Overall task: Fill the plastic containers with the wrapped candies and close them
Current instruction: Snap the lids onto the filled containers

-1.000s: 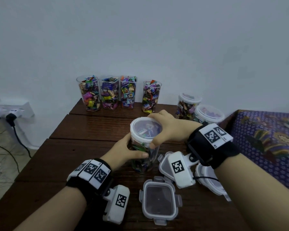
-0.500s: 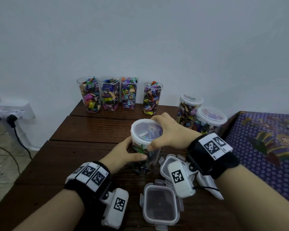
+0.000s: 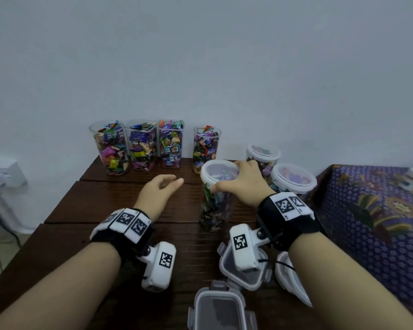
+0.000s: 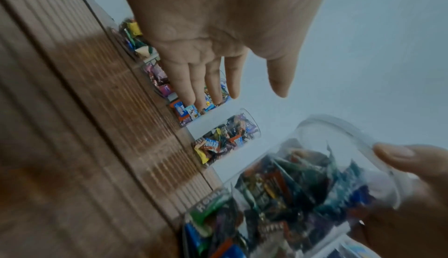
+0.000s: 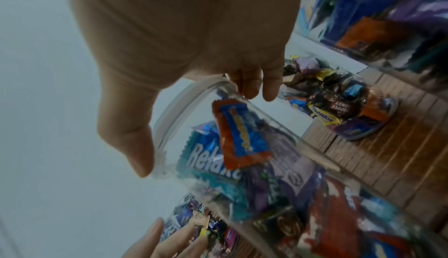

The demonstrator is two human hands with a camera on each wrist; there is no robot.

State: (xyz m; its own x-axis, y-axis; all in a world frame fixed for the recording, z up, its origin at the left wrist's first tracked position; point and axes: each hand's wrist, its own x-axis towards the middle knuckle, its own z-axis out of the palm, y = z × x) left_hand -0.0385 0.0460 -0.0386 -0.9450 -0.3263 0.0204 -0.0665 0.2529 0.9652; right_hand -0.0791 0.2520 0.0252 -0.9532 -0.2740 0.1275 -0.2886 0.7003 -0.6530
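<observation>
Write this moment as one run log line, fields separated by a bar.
right hand: grips lidded container by rim | left hand: open, off container | four open containers: unlidded

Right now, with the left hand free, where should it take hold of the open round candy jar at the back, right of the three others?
Probably grip the round candy jar around its clear mid-wall, coming in from the front left with the left hand. It stands upright and lidless with candy heaped to the rim, so a top grip would crush wrappers. A gap separates it from the square jar on its left.
</observation>
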